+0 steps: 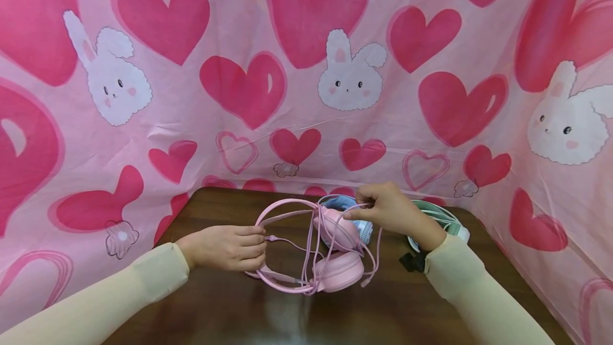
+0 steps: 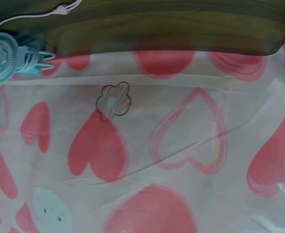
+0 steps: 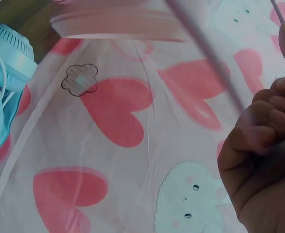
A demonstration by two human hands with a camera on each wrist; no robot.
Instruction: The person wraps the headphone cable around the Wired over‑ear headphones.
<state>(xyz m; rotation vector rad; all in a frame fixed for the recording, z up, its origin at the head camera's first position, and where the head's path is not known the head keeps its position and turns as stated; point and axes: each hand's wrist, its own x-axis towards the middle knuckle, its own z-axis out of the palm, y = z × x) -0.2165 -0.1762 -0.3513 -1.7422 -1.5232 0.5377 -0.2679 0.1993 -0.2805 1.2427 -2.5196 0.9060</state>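
Observation:
A pair of pink headphones [image 1: 339,271] is raised over the table, its ear cups toward the right. My left hand [image 1: 227,248] grips the headband at its left side, fingers wrapped over it. Loops of thin pink cable [image 1: 378,252] wind around the headband and ear cups. Above the upper ear cup, my right hand [image 1: 390,209] pinches a strand of this cable between thumb and fingers. Seen in the right wrist view, the fingers [image 3: 259,131] curl in, with a blurred strand running up from them. The left wrist view shows a cable end [image 2: 61,9] but not the left hand.
Blue headphones [image 1: 366,232] lie on the dark wooden table [image 1: 215,307] behind the pink pair. Green and white headphones [image 1: 461,233] lie to the right, partly hidden by my right forearm. A pink cloth [image 1: 306,121] with hearts and rabbits hangs around the table.

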